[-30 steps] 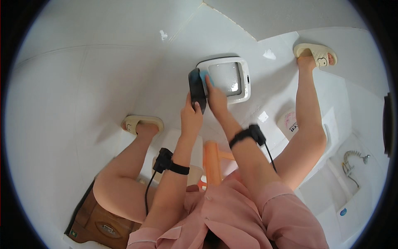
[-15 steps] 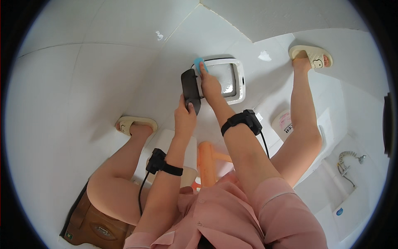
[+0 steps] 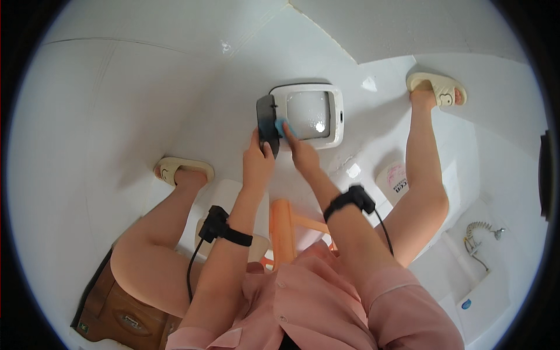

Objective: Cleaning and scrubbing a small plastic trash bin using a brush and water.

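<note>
A white, square-rimmed container (image 3: 336, 131) with rounded corners lies on the floor ahead of me. Its inside is pale and wet-looking, with white suds. Along its left side stands a long dark grey flap (image 3: 266, 111), raised or tilted; whether it is hinged there I cannot tell. My left hand (image 3: 258, 163) grips the near end of this flap, thumb on the inner face. With my right hand (image 3: 305, 154), slightly blurred, I press a light blue sponge (image 3: 280, 127) against the flap's right side, near the rim. The fingers partly cover the sponge.
An orange stool-like frame (image 3: 283, 227) and a cream container (image 3: 224, 204) stand close to me. A white bucket (image 3: 394, 178) is beside my right leg. A brown box (image 3: 131, 318) lies at lower left, a coiled hose (image 3: 478, 227) at right. White walls rise behind the container.
My right hand has moved toward me with the sponge, from the container's far left corner down to the middle of the flap. My left hand keeps its hold; the flap looks slightly turned.
</note>
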Available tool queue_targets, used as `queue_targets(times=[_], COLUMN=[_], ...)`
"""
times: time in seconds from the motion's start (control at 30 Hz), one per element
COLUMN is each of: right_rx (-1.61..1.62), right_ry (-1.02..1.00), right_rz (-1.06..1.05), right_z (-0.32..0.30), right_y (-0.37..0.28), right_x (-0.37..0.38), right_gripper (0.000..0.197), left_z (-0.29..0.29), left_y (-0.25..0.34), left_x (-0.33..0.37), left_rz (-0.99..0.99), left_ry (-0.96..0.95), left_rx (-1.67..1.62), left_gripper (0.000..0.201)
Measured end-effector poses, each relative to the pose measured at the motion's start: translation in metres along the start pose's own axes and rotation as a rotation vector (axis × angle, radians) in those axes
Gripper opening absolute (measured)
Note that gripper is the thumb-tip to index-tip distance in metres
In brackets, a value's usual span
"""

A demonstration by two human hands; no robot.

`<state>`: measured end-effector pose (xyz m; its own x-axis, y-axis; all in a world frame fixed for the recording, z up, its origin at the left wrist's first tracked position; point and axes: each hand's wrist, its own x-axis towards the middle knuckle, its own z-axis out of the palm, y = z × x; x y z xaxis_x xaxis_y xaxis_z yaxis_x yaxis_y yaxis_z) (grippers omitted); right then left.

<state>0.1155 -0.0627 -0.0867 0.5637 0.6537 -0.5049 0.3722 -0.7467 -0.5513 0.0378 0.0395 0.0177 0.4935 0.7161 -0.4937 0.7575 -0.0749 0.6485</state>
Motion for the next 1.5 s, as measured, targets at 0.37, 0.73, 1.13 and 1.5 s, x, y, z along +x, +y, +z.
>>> queue_targets(times=[0.37, 0.73, 1.13, 1.5], right_rx=[0.123, -0.007, -0.082, -0.036], right_ry=[0.080, -0.025, 0.060, 0.011], right_rz=[0.010, 0.056, 0.048, 0.024], right_z=[0.022, -0.005, -0.003, -0.025], right_y=[0.006, -0.012, 0.003, -0.007], right_x=[-0.011, 0.014, 0.014, 0.053], right_gripper=[0.064, 0.058, 0.055, 0.067], left_z=[0.009, 0.004, 0.013, 0.011], left_y=[-0.010, -0.012, -0.004, 0.005], left_x=[0.003, 0.002, 0.000, 0.000], left_rz=[0.093, 0.109, 0.076, -0.004], left_ry=[0.042, 0.054, 0.021, -0.047], left_rx=[0.019, 0.027, 0.023, 0.005], left_gripper=[0.045, 0.045, 0.049, 0.043])
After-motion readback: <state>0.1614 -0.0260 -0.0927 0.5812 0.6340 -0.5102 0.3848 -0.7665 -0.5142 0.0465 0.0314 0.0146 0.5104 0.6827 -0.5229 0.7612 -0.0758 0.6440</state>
